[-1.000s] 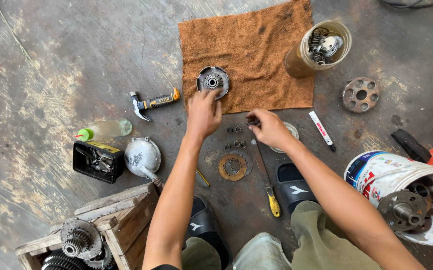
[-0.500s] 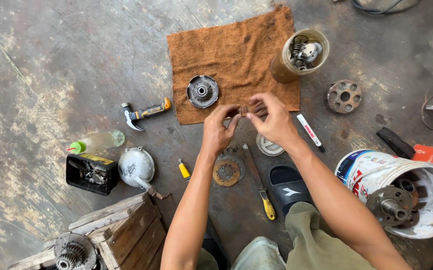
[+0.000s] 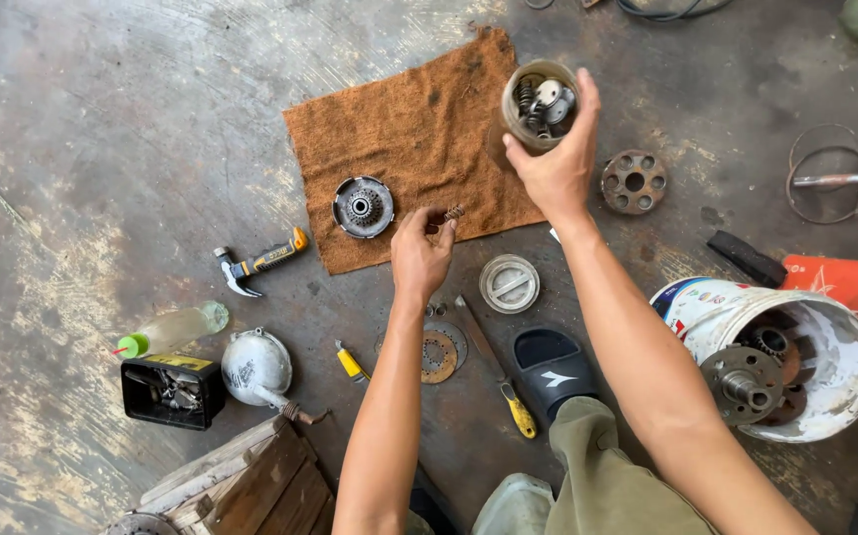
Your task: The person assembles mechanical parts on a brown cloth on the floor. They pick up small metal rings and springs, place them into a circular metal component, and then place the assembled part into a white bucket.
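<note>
Half a sec earlier both hands met low over the near edge of the rust-brown terry cloth (image 3: pixel 419 129), fingertips working together on sth small. Now they'd split. Right hand (image 3: pixel 554 163) had gone up and out to the round tan tin can full of small metal springs and parts (image 3: pixel 540 104); fingers wrapped round its near side, thumb on the left wall, clamped on it. Can looked tipped toward the camera w/ its mouth showing; can't tell if it was lifted or on the cloth's far right corner. A sec ago that can stood untouched.

Left hand (image 3: pixel 421 256) stayed by the cloth's near edge, thumb and forefinger pinched together on a small dark coil spring (image 3: pixel 452 212) poking out just past the fingertips, other fingers curled in.

Round grey clutch hub w/ toothed centre (image 3: pixel 362 206) lay on the cloth, just left of the left fingertips, not touched; a sec ago the left hand was on it. Below the left wrist: a rusty brown friction disc (image 3: pixel 438 356) and a long yellow-handled screwdriver (image 3: pixel 493 364). Round grey metal lid (image 3: pixel 509 282) sat betw. the two forearms. Perforated rusty round plate (image 3: pixel 634 181) lay just right of the right hand.
</note>
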